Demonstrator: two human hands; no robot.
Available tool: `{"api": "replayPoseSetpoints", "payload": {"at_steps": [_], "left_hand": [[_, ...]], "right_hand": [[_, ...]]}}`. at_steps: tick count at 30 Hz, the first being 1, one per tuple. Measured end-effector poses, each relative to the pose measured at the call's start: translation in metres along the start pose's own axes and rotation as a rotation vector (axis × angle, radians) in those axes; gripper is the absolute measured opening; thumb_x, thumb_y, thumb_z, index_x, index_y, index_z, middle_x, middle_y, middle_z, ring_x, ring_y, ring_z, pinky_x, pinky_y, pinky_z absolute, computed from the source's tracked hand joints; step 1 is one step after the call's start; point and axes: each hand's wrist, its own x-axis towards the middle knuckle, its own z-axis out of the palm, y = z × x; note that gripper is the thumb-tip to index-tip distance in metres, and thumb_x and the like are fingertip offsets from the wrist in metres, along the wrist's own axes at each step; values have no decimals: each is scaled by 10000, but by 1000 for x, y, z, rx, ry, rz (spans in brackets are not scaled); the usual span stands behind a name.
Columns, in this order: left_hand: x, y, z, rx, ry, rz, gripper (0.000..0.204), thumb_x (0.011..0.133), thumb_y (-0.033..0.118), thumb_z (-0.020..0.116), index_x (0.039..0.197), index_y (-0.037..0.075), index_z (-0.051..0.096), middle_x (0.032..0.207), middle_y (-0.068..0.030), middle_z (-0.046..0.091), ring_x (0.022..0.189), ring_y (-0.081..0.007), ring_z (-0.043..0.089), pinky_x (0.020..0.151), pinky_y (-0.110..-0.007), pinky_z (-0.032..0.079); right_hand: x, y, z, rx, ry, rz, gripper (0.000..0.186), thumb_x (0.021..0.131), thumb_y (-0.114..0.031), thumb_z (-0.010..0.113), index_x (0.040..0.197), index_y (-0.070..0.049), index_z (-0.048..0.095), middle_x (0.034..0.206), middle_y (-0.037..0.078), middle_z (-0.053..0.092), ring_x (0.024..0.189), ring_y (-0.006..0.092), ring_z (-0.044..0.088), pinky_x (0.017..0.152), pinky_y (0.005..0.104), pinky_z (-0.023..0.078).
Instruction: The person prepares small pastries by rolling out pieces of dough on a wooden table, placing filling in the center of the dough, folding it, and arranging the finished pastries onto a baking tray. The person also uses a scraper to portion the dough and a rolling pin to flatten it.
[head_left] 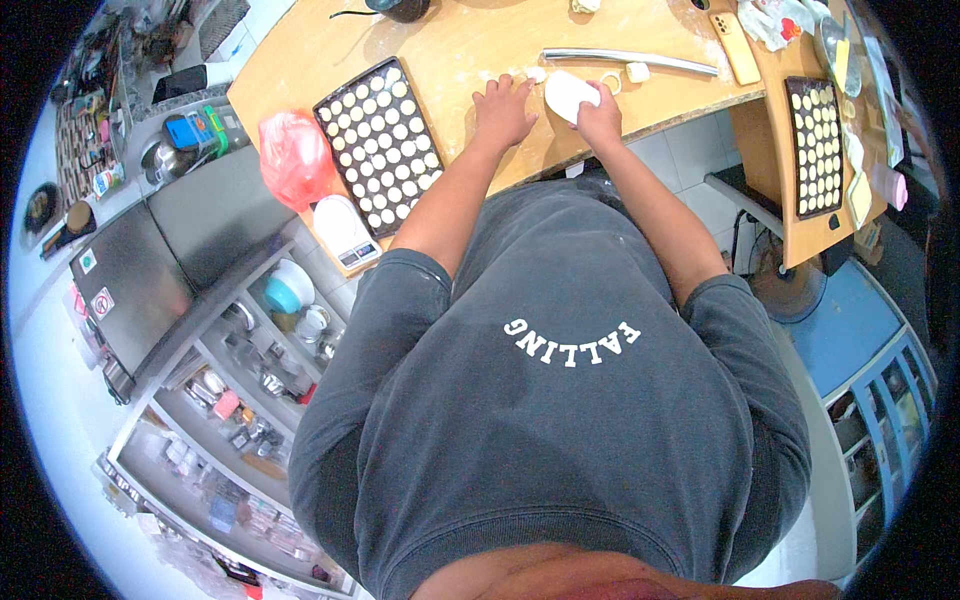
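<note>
We are taking the dark rectangular tray [392, 69], filled with rows of pale round pieces [400, 131], as our landmark on the light wooden worktop [460, 50]. To the right of the tray, we are seeing the left hand [503, 112] lying palm down with its fingers spread; its palm is facing away, so we are unable to tell whether anything is under it. Farther right of the tray, the right hand [600, 115] is curling around the near end of a smooth white rounded object [568, 95]. Its fingers are hiding that end, leaving us unsure what it is. A long shiny silver rod [630, 62] is lying beyond the hands, right of the tray. A white kitchen scale [338, 220] is sitting just below the tray; its display is showing too small for us to read. A crumpled pinkish-red plastic bag [296, 160] is resting at the tray's left. Above the tray, a dark bowl-like thing [402, 8] is being cut off by the picture's edge. Well below and right of the tray, the grey T-shirt [570, 430] is carrying an arc of white capital letters [570, 350], appearing upside down to us.
</note>
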Motion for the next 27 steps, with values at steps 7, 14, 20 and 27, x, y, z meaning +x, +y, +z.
{"api": "replayPoseSetpoints", "payload": {"at_steps": [7,14,20,27], "left_hand": [[3,-2,-7,25,-32,35,725,887,466,737,1540,290,476,1432,-133,514,1324,-333,500,1025,-605,441],[1,-5,0,60,72,96,735,860,460,759,1526,323,481,1376,-128,525,1245,-335,532,954,-606,464],[2,-6,2,70,76,121,729,853,454,764,1517,330,491,1365,-131,527,1227,-332,538,927,-607,468],[4,-6,1,57,48,94,724,852,436,772,1513,328,497,1374,-128,526,1232,-334,537,932,-599,469]], "right_hand": [[-1,3,7,10,67,-22,453,908,-52,544,1356,-95,590,1210,241,700,988,345,745,735,430,641],[-11,0,9,89,41,19,443,922,-48,548,1363,-87,575,1209,243,691,958,343,752,687,433,655],[-4,4,11,61,55,-32,428,923,-52,546,1349,-82,578,1153,241,710,904,343,760,696,422,648],[-12,-7,12,34,60,-15,410,917,-61,555,1325,-79,592,1135,241,718,853,330,766,699,429,634]]}}
